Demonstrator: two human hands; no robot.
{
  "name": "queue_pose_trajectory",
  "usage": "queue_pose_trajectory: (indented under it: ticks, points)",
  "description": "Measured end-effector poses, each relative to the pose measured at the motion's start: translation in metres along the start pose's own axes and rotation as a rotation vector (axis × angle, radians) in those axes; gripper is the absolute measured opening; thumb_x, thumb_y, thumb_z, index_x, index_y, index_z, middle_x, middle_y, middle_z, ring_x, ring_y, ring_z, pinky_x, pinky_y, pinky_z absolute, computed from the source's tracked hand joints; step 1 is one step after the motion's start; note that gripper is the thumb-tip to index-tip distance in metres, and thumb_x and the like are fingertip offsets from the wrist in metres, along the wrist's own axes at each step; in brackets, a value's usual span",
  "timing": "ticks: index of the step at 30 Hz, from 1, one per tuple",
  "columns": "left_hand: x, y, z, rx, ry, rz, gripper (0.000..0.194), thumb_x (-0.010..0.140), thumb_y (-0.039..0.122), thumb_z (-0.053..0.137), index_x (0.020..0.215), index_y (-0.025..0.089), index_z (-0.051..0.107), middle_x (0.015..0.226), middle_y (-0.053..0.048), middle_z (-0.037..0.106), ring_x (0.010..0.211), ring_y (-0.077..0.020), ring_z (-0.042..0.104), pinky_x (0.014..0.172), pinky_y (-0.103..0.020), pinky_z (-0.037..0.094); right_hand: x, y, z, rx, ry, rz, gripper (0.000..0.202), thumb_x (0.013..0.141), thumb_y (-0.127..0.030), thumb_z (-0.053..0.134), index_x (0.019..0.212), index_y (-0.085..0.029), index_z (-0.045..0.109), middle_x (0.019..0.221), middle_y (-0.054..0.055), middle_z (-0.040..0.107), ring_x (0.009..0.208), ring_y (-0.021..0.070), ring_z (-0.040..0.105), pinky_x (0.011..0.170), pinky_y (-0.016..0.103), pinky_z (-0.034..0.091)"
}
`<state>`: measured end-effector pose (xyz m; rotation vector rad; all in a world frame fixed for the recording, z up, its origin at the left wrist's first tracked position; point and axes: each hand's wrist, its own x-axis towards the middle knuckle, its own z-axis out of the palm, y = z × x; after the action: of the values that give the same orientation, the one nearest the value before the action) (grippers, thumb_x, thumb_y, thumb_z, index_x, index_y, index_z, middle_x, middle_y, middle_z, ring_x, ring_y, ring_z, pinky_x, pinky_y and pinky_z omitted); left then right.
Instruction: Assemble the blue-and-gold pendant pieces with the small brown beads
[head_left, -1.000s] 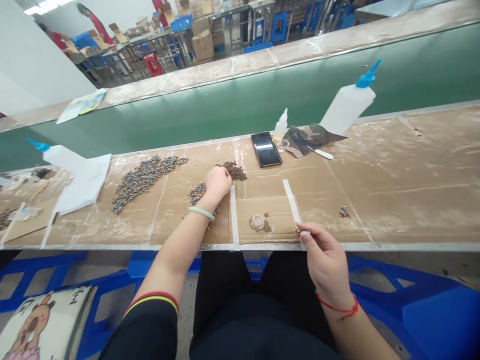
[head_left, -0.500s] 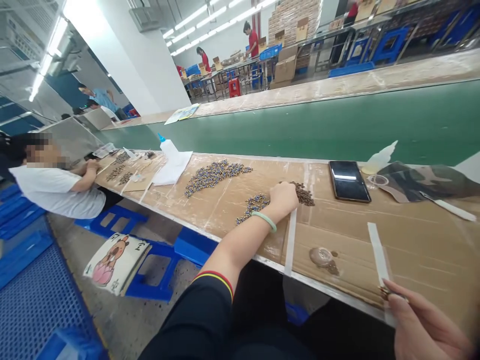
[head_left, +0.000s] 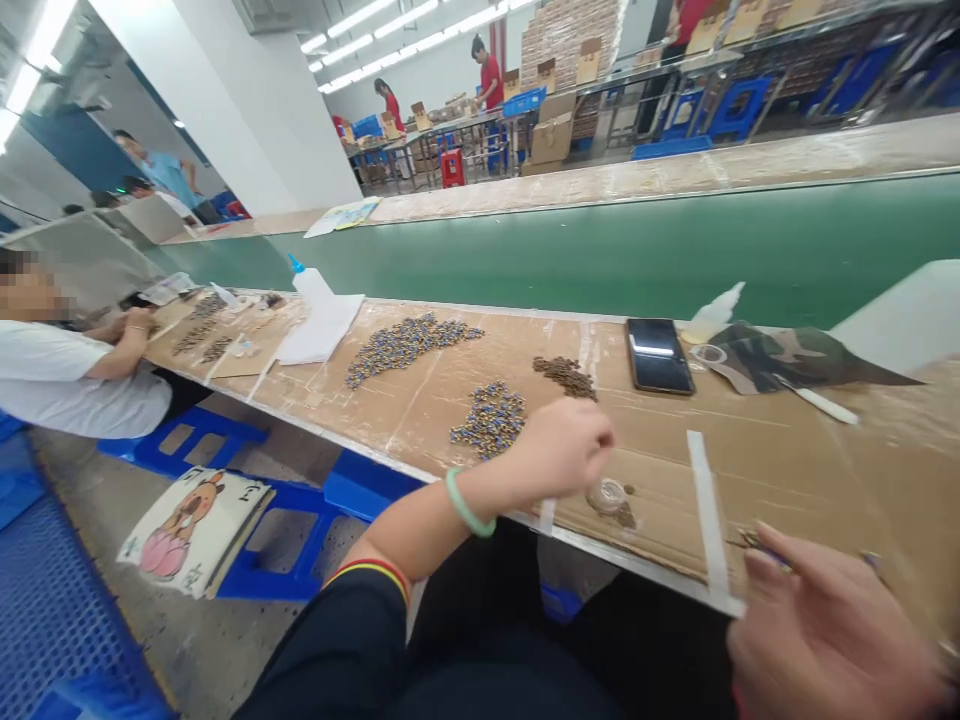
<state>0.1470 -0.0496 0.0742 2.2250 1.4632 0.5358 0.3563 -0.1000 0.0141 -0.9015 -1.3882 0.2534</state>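
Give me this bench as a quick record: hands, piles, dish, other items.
Left hand: beside the dish, contents unclear
Right hand: blurred, pinching a small blue-and-gold piece
Piles: larger blue-and-gold pile, smaller blue-and-gold pile, brown pile
Dish: small clear round dish
Other items: smartphone, white-handled tool

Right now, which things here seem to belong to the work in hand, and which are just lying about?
Likely part of the work:
blue-and-gold piece pinched in the right hand
pile of blue-and-gold pieces beside the left hand
pile of small brown pieces
round clear dish

Probably just lying about:
smartphone
cartoon-animal cushion
printed paper
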Motion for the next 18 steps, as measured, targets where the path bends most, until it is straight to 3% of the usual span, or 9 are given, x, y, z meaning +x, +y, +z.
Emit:
queue_pose_trajectory:
  ticks: [2, 4, 7, 12, 15, 18]
  points:
    - [-0.032, 0.024, 0.009, -0.160, -0.017, 0.228, 0.012, 0.095, 0.016, 0.060, 0.085, 0.018, 0.068, 0.097, -0.010, 0.073, 0.093, -0.0214, 0.067, 0.083, -0.031, 0.056, 0.016, -0.026, 0.015, 0.002, 0.003, -0.309, 0.015, 0.093, -0.020, 0.077, 0.107, -0.024, 0.081, 0.080, 0.002, 0.074, 0.070, 0.0177, 0.064, 0.063, 0.034, 0.043]
    - [-0.058, 0.041, 0.018, -0.299, -0.012, 0.348, 0.010, 0.095, 0.014, 0.059, 0.089, 0.016, 0.067, 0.096, -0.011, 0.073, 0.090, -0.0208, 0.067, 0.080, -0.029, 0.055, 0.022, -0.042, 0.025, 0.012, -0.032, -0.392, 0.021, 0.095, -0.018, 0.072, 0.115, -0.022, 0.079, 0.082, 0.002, 0.074, 0.071, 0.0178, 0.065, 0.064, 0.034, 0.046]
    - [-0.078, 0.050, 0.029, -0.533, 0.079, 0.381, 0.013, 0.096, 0.014, 0.058, 0.085, 0.017, 0.065, 0.088, -0.009, 0.071, 0.084, -0.0191, 0.067, 0.077, -0.028, 0.055, 0.016, -0.052, 0.027, 0.054, 0.016, -0.291, 0.024, 0.096, -0.017, 0.070, 0.118, -0.023, 0.077, 0.081, 0.002, 0.071, 0.073, 0.0181, 0.064, 0.067, 0.035, 0.048]
    - [-0.080, 0.048, 0.055, -0.894, 0.193, 0.292, 0.017, 0.094, 0.025, 0.069, 0.079, 0.016, 0.070, 0.081, -0.008, 0.071, 0.068, -0.0146, 0.061, 0.065, -0.025, 0.051, 0.004, -0.058, 0.031, 0.163, 0.224, -0.098, 0.016, 0.097, -0.023, 0.070, 0.109, -0.024, 0.079, 0.078, 0.001, 0.067, 0.074, 0.0174, 0.061, 0.069, 0.035, 0.046]
    - [-0.079, 0.049, 0.069, -0.990, 0.264, 0.259, 0.024, 0.094, 0.034, 0.071, 0.078, 0.016, 0.073, 0.082, -0.009, 0.072, 0.068, -0.0152, 0.063, 0.063, -0.026, 0.052, 0.004, -0.060, 0.038, 0.238, 0.378, 0.012, 0.010, 0.094, -0.026, 0.074, 0.102, -0.025, 0.080, 0.080, 0.000, 0.067, 0.074, 0.0158, 0.059, 0.072, 0.034, 0.044]
    - [-0.080, 0.052, 0.075, -0.946, 0.356, 0.335, 0.022, 0.098, 0.032, 0.068, 0.083, 0.016, 0.075, 0.082, -0.009, 0.073, 0.072, -0.0163, 0.067, 0.065, -0.027, 0.055, 0.006, -0.063, 0.040, 0.299, 0.436, 0.184, 0.008, 0.091, -0.031, 0.078, 0.097, -0.026, 0.080, 0.080, -0.001, 0.065, 0.073, 0.0141, 0.057, 0.075, 0.033, 0.044]
